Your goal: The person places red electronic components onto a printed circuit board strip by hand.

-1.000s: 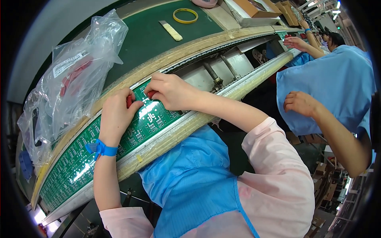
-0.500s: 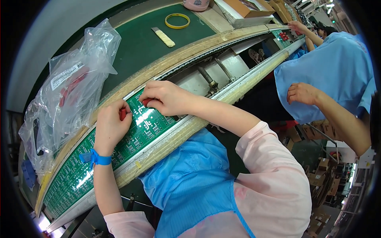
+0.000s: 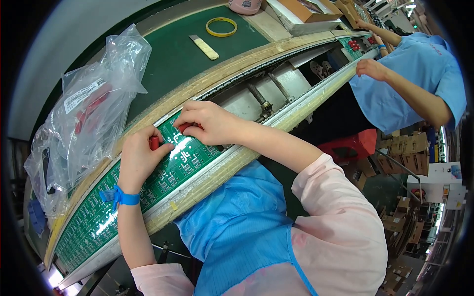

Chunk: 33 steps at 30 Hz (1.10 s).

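Long green circuit boards lie in the rails of a conveyor in front of me. My left hand, with a blue wrist strap on its wrist, is over the board with curled fingers around a small red cylindrical part. Its thumb stretches out over the board. To the right of it, my right hand pinches another red part at the board's far edge. Fingers hide the lower ends of both parts, so I cannot tell whether they touch the board.
A clear plastic bag with red parts lies at the left. On the green bench are a yellow tape roll and a wrapped blade. Rail edges run beneath my right forearm. A co-worker in blue stands at the right.
My left thumb has moved away from the red part, out over the board. My right hand has hardly moved. The co-worker has shifted, reaching toward the far boxes.
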### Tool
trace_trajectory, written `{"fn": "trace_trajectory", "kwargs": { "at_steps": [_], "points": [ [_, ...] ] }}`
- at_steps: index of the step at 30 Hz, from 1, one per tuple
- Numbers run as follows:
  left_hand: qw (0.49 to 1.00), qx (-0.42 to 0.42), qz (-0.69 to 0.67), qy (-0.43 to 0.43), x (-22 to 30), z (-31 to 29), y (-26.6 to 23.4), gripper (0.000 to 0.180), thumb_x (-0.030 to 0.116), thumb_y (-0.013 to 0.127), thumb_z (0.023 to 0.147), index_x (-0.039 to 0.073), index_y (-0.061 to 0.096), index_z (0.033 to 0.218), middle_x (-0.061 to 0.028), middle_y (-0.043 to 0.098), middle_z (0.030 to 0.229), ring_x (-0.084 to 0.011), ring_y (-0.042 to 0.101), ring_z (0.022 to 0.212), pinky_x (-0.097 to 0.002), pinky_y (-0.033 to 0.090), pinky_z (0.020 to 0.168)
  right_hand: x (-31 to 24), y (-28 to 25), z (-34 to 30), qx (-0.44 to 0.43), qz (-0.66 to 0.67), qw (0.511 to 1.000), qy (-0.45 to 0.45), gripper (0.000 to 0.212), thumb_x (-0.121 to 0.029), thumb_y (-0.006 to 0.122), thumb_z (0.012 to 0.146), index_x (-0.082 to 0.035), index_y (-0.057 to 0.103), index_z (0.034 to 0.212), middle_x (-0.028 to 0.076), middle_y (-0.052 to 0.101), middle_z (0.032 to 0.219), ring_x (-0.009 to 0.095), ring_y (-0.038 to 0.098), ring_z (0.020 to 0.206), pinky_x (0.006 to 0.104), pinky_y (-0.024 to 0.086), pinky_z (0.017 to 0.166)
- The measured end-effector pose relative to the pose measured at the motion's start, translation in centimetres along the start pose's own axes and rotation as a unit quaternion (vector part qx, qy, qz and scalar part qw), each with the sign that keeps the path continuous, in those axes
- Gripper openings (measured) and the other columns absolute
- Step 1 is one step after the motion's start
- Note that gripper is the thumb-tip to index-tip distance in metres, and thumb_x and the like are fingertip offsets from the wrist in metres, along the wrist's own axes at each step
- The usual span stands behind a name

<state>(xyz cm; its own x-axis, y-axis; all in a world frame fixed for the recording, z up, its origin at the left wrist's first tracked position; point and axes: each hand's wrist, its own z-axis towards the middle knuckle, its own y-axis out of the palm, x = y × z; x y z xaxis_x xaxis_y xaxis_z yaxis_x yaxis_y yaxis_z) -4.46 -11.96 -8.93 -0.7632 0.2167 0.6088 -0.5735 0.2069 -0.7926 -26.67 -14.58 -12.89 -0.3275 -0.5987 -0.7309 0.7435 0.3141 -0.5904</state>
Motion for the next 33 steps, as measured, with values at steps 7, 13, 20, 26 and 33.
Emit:
{"fn": "trace_trajectory", "kwargs": {
  "at_steps": [7,13,20,26,33],
  "points": [
    [0.999,-0.006,-0.029,-0.018,-0.7,0.0,0.2,0.03,0.021,0.083,0.068,0.004,0.06,0.074,-0.0096,0.056,0.063,-0.022,0.053,0.058,-0.0356,0.043,0.055,0.4,-0.1,0.2,0.014,-0.03,0.999,-0.028,0.018,-0.004,0.071,0.078,-0.002,0.069,0.096,0.012,0.065,0.087,0.028,0.066,0.081,0.0358,0.054,0.072],
    [0.999,-0.025,-0.025,-0.015,-0.4,0.3,0.1,0.03,0.025,0.081,0.068,0.002,0.064,0.076,-0.0153,0.064,0.07,-0.0335,0.064,0.07,-0.042,0.049,0.063,-0.3,-0.4,0.3,0.001,0.0,0.999,0.032,0.015,-0.002,0.072,0.077,-0.002,0.07,0.092,0.012,0.064,0.085,0.027,0.066,0.077,0.034,0.054,0.068],
    [1.0,-0.006,-0.019,0.002,-1.2,0.1,0.6,0.03,0.023,0.083,0.068,0.003,0.062,0.075,-0.0084,0.058,0.062,-0.0239,0.055,0.058,-0.0366,0.044,0.056,-0.5,0.0,0.4,-0.004,-0.019,0.999,0.038,0.016,0.001,0.071,0.077,-0.001,0.069,0.093,0.012,0.064,0.084,0.025,0.066,0.075,0.0326,0.053,0.067],
    [0.999,0.005,-0.029,0.013,-1.4,0.1,0.9,0.03,0.022,0.083,0.068,0.003,0.061,0.076,-0.0095,0.058,0.062,-0.026,0.058,0.059,-0.0377,0.044,0.056,-0.7,0.1,0.1,0.001,-0.036,0.999,0.029,0.017,0.003,0.069,0.078,0.0,0.069,0.095,0.01,0.067,0.089,0.021,0.067,0.077,0.0293,0.052,0.063],
    [0.999,0.028,-0.033,0.026,-1.7,0.0,1.4,0.032,0.023,0.083,0.067,0.002,0.061,0.076,-0.0108,0.059,0.064,-0.0274,0.059,0.061,-0.0389,0.045,0.057,-0.4,-0.1,0.0,-0.006,-0.02,0.999,0.045,0.015,0.004,0.069,0.078,-0.001,0.069,0.093,0.007,0.067,0.09,0.015,0.064,0.073,0.0244,0.047,0.057]
  ]
}}
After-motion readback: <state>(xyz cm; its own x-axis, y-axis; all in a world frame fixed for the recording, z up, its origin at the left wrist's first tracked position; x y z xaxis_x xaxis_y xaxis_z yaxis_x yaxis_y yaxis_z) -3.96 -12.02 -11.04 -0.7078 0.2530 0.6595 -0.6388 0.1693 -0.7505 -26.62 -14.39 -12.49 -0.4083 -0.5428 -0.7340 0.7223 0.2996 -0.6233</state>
